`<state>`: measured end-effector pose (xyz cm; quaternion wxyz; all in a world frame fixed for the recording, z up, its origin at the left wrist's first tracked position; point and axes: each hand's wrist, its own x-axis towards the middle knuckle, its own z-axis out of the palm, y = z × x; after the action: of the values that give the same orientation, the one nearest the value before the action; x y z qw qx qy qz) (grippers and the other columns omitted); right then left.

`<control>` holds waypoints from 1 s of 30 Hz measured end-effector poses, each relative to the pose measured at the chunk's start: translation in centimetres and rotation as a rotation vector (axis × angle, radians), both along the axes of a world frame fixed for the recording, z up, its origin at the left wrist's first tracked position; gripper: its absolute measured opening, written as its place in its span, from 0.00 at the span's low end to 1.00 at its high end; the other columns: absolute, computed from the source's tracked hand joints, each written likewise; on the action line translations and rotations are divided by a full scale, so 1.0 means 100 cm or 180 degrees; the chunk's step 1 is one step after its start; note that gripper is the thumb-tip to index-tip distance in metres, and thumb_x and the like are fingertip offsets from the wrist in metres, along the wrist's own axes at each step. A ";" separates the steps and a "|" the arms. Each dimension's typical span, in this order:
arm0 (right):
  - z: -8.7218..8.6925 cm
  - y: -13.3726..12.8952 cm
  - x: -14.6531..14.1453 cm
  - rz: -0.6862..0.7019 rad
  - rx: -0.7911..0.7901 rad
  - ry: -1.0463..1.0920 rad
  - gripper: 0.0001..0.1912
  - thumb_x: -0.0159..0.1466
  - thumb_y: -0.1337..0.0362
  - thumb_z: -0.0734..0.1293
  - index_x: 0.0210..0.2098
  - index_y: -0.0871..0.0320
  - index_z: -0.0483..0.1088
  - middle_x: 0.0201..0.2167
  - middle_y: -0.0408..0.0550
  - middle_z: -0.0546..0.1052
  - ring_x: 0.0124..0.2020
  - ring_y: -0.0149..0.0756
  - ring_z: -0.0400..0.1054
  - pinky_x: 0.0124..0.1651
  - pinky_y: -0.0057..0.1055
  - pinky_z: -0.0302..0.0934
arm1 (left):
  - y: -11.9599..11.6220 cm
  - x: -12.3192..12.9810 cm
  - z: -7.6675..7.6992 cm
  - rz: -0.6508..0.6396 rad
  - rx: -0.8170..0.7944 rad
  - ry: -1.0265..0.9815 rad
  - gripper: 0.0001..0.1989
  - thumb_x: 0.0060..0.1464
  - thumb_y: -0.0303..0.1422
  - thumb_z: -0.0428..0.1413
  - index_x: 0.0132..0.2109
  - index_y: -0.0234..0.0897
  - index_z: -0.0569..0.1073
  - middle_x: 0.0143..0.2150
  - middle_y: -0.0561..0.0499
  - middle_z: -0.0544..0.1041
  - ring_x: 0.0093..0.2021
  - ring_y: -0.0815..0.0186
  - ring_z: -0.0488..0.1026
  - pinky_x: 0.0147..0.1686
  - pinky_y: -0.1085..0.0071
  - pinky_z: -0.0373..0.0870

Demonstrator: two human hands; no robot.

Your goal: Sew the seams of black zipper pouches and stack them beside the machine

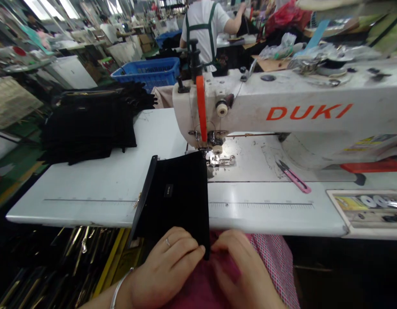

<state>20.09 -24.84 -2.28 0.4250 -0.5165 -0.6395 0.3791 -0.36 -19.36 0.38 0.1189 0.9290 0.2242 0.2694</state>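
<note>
A black fabric pouch piece with a small label lies over the table's front edge, its far corner at the needle area of the white sewing machine. A zipper with a gold pull runs along its left side. My left hand, with a ring and a bracelet, is closed on the near edge of the pouch, thumb near the corner. My right hand is just right of that corner, fingers curled together; whether they pinch something there is hidden.
Stacked black pouches lie on the table's left. Pink thread snips rest under the machine arm. An accessory tray is set at the right. Black zippered pieces hang below left. Behind are a blue crate and a co-worker.
</note>
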 end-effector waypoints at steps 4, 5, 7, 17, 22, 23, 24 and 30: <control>0.007 0.016 0.013 0.0132 0.2117 -0.1189 0.12 0.73 0.68 0.59 0.44 0.63 0.74 0.42 0.52 0.79 0.45 0.39 0.72 0.48 0.34 0.71 | 0.004 0.002 0.012 -0.0033 -0.0235 0.0109 0.10 0.62 0.19 0.50 0.44 0.31 0.73 0.38 0.47 0.76 0.40 0.64 0.70 0.44 0.68 0.73; 0.008 0.020 0.015 0.0234 0.2340 -0.1324 0.13 0.74 0.68 0.58 0.44 0.64 0.74 0.42 0.51 0.80 0.46 0.38 0.72 0.48 0.33 0.71 | 0.006 0.003 0.015 -0.0033 -0.0291 0.0083 0.10 0.61 0.19 0.49 0.45 0.31 0.72 0.40 0.47 0.76 0.41 0.64 0.71 0.45 0.67 0.74; 0.004 0.024 0.013 0.0242 0.2526 -0.1450 0.13 0.73 0.69 0.59 0.41 0.62 0.76 0.40 0.48 0.81 0.44 0.36 0.74 0.48 0.31 0.72 | 0.011 0.003 0.018 0.0062 -0.0273 0.0202 0.14 0.60 0.20 0.47 0.51 0.29 0.70 0.47 0.43 0.76 0.49 0.61 0.72 0.52 0.64 0.74; -0.018 0.039 -0.004 -0.0118 0.2600 -0.1583 0.11 0.69 0.71 0.66 0.34 0.53 0.77 0.34 0.42 0.81 0.38 0.33 0.75 0.46 0.30 0.72 | 0.045 0.007 0.014 0.0053 0.0209 0.1313 0.26 0.59 0.20 0.47 0.64 0.27 0.63 0.66 0.40 0.64 0.68 0.54 0.58 0.63 0.50 0.65; 0.015 0.060 0.019 0.0589 0.2439 -0.1966 0.09 0.71 0.70 0.64 0.40 0.55 0.77 0.40 0.44 0.81 0.41 0.33 0.75 0.47 0.29 0.71 | 0.050 0.001 0.018 -0.0145 -0.0041 0.0624 0.13 0.65 0.30 0.51 0.53 0.31 0.73 0.55 0.44 0.76 0.56 0.59 0.70 0.61 0.58 0.68; 0.019 0.063 0.021 0.0615 0.2401 -0.1988 0.10 0.71 0.70 0.63 0.40 0.55 0.77 0.40 0.44 0.81 0.41 0.34 0.75 0.47 0.29 0.72 | 0.052 0.000 0.016 -0.0187 -0.0121 0.0517 0.11 0.66 0.29 0.50 0.51 0.32 0.74 0.52 0.45 0.77 0.53 0.60 0.72 0.59 0.60 0.69; 0.021 0.066 0.022 0.0617 0.2364 -0.2004 0.10 0.71 0.70 0.63 0.41 0.55 0.77 0.40 0.44 0.81 0.41 0.34 0.75 0.46 0.30 0.72 | 0.053 -0.001 0.014 -0.0239 -0.0202 0.0449 0.11 0.67 0.27 0.49 0.50 0.32 0.74 0.51 0.45 0.78 0.51 0.61 0.72 0.57 0.61 0.70; 0.020 0.078 0.019 0.0487 0.2259 -0.1969 0.10 0.71 0.70 0.63 0.42 0.60 0.77 0.40 0.47 0.81 0.40 0.37 0.75 0.44 0.32 0.71 | 0.070 -0.002 0.005 -0.0412 -0.0553 0.0307 0.12 0.68 0.24 0.48 0.53 0.33 0.72 0.48 0.47 0.78 0.48 0.63 0.71 0.50 0.64 0.71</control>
<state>21.99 -17.01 -0.25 0.3357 -0.3795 -0.8621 -0.0040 -0.59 -12.36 0.85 0.2051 0.9396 0.1917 0.1957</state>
